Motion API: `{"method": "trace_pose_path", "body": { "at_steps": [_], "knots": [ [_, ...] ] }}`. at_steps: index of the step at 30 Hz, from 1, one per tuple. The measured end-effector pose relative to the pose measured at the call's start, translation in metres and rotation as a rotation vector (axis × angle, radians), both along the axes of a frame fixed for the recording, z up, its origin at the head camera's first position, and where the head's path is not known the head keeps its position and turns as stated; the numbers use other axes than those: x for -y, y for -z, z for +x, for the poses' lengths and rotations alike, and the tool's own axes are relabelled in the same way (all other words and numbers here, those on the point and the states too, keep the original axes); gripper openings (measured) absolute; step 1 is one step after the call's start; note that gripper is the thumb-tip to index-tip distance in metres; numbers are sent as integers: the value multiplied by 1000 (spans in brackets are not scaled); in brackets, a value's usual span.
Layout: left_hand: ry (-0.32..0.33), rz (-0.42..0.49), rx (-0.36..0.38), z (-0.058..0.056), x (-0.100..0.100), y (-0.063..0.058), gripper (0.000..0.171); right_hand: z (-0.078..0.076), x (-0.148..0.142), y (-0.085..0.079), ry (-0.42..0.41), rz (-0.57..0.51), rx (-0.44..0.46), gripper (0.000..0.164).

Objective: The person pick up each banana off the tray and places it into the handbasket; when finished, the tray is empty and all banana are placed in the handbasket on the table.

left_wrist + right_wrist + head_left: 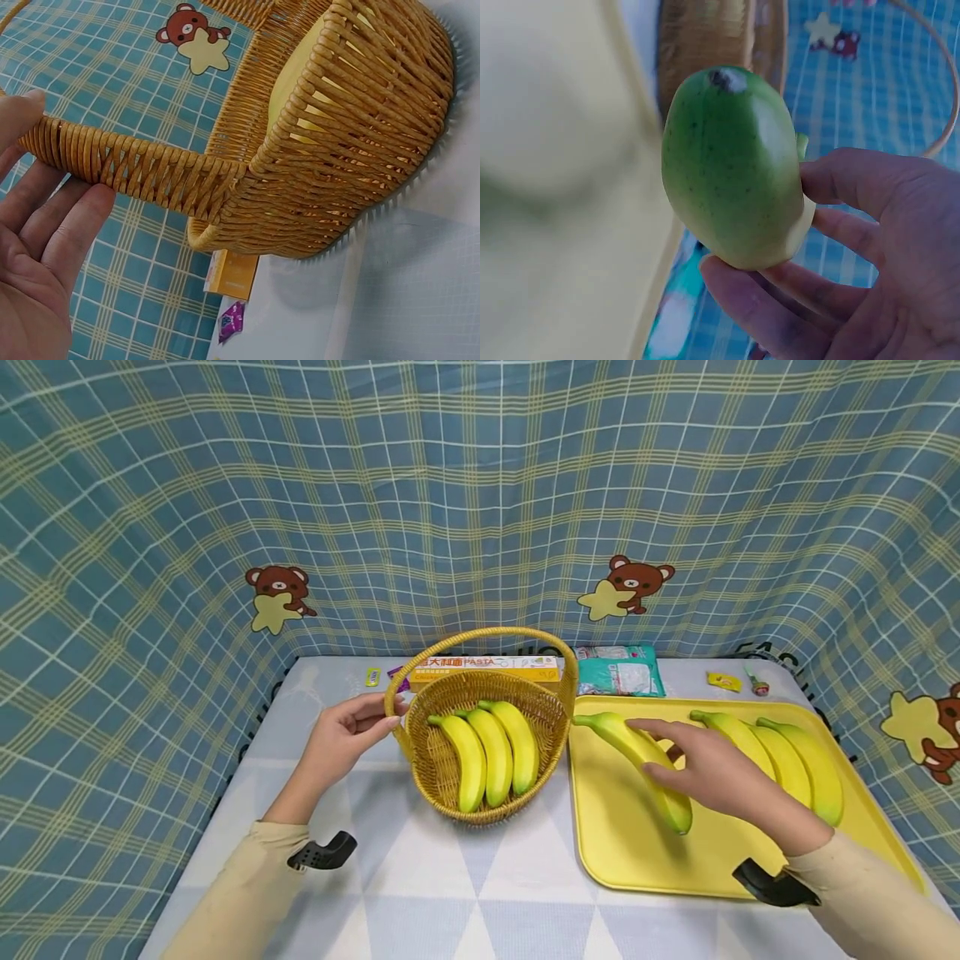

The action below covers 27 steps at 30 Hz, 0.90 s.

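A woven basket (427, 777) with a tall handle stands mid-table, and three yellow bananas (491, 752) lie side by side in it. My left hand (347, 735) holds the left side of the handle (142, 161), thumb on one face and fingers on the other. My right hand (705, 764) grips another banana (630, 745) by its middle, tilted over the yellow tray (622, 860). In the right wrist view its green tip (727, 142) points at the camera. More bananas (813, 768) lie on the tray, partly behind my right hand.
Behind the basket lie a pasta box (525, 672) and a teal packet (618, 671). Small wrapped sweets (372, 677) lie to the back left, with a yellow packet (723, 681) and a small item (759, 685) behind the tray. Plaid curtain (450, 510) surrounds the table.
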<state>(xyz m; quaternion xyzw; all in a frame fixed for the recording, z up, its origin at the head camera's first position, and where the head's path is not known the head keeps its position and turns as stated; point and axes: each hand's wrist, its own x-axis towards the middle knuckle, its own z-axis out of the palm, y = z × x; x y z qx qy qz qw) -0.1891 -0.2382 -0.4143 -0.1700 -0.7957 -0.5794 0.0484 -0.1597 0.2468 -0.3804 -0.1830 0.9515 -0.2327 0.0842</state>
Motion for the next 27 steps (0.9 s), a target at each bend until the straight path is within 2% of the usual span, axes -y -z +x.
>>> {"method": "trace_pose_path", "body": {
  "at_steps": [8,17,22,27],
  "knots": [
    [-2,0,1,0,-1,1,33,-15,59,-3,-91,-43,1,60],
    [-1,2,5,2,-1,1,32,-53,125,5,-136,-126,30,59],
    [-4,2,6,1,1,2,33,-68,161,18,-143,-93,62,57],
    [4,12,3,0,0,3,32,-71,190,35,-167,-1,50,58]
  ]
}}
